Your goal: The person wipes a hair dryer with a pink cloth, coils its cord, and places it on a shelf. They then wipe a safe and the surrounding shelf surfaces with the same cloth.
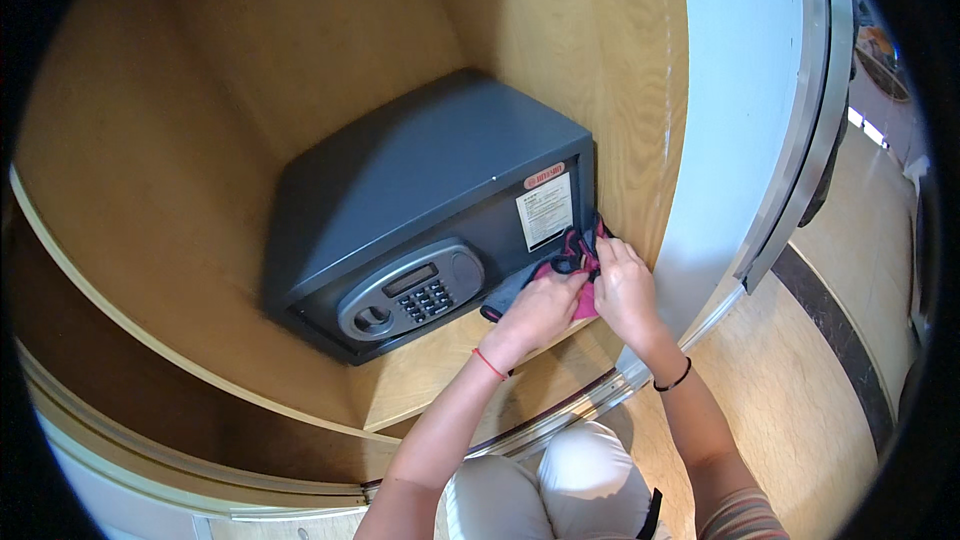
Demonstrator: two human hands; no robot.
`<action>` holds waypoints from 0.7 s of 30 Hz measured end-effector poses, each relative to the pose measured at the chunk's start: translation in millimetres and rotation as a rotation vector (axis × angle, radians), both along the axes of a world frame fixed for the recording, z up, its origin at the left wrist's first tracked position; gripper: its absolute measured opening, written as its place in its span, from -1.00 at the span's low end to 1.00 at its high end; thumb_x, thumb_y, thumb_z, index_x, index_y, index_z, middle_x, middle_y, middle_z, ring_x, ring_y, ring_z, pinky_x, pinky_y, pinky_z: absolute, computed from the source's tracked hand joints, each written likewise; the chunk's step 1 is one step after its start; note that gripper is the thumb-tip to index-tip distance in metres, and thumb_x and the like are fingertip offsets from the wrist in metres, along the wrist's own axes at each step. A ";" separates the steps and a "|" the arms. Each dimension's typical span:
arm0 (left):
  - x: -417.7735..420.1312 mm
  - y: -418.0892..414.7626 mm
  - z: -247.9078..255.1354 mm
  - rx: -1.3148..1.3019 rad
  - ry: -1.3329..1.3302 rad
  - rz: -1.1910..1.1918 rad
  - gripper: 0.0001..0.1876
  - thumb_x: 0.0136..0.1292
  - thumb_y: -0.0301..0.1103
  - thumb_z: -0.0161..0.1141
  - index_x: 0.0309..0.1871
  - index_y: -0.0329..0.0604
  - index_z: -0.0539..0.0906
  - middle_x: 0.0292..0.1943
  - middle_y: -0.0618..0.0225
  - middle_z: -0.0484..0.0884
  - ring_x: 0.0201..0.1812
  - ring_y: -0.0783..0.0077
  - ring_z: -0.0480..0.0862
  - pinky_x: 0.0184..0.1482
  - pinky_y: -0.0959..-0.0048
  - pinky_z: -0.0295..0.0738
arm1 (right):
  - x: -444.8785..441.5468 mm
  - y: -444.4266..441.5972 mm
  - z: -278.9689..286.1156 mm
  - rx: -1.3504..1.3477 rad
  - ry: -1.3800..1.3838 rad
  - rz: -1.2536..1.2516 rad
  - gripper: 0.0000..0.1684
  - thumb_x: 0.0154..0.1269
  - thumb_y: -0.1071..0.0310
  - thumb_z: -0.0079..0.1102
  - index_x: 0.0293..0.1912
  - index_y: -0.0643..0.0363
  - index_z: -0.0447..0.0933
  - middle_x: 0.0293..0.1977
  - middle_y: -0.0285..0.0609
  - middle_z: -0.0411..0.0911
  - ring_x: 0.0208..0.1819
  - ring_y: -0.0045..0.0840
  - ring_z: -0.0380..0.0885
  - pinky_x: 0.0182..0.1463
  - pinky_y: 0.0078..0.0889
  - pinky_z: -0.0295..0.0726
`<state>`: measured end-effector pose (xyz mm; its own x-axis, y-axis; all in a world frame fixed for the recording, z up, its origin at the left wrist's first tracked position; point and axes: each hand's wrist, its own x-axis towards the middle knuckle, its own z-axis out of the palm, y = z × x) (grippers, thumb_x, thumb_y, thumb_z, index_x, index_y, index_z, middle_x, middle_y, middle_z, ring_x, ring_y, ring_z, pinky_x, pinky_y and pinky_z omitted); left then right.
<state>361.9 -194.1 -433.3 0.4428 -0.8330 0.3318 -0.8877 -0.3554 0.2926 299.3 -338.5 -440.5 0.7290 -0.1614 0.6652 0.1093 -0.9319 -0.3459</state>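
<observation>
A pink and grey cloth with dark edging lies bunched on the shelf at the front right corner of a dark grey electronic safe. My left hand grips the cloth from the left, its fingertips partly hidden in the folds. On the other side, my right hand pinches the upper part of the cloth close to the cabinet's side wall. The safe's door carries a silver keypad panel with a small display and a round knob. A white label with writing sits just above the cloth.
The safe stands on a wooden cabinet shelf, beside a wood-grain side wall. Below runs a metal sliding-door track. A pale sliding door with a metal edge is at right, above a beige tiled floor. My knees are close below the shelf.
</observation>
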 end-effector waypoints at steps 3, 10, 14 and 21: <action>-13.0 5.1 -10.4 -0.001 -0.058 0.087 -0.70 0.23 -0.38 0.07 -0.02 -0.32 0.60 -0.28 -0.15 0.65 0.00 -0.08 0.62 0.11 0.09 0.48 | -8.1 -0.8 3.8 0.008 0.058 -0.030 -0.57 0.00 0.59 0.11 -0.04 0.39 0.50 -0.19 0.03 0.54 -0.08 -0.13 0.52 0.02 -0.19 0.50; -15.4 14.4 -11.6 -0.047 -0.159 0.208 -0.74 0.27 -0.24 0.13 -0.21 -0.25 0.70 -0.07 -0.20 0.61 0.23 -0.03 0.48 0.26 0.09 0.35 | 14.6 5.9 -5.1 -0.005 -0.076 0.079 -0.53 0.01 0.61 0.04 0.00 0.33 0.53 -0.05 0.02 0.46 0.01 -0.12 0.45 0.00 -0.16 0.46; -28.4 43.8 -11.8 -0.246 -0.193 0.337 -0.74 0.27 -0.25 0.16 -0.09 -0.21 0.67 0.05 -0.07 0.58 0.08 -0.01 0.58 0.16 0.12 0.43 | 17.7 18.7 1.9 -0.049 -0.051 0.231 -0.57 -0.05 0.59 0.09 -0.08 0.32 0.56 -0.13 -0.01 0.47 -0.04 -0.14 0.45 -0.01 -0.15 0.44; -70.6 147.8 -7.4 -0.190 -0.209 0.733 -0.75 0.23 -0.33 0.21 -0.08 -0.24 0.63 0.09 -0.04 0.53 -0.11 -0.04 0.62 -0.03 0.15 0.51 | 10.7 112.2 2.1 0.020 -0.034 0.556 -0.57 -0.11 0.43 0.20 -0.14 0.37 0.55 -0.10 0.10 0.41 0.01 -0.08 0.40 0.07 -0.13 0.45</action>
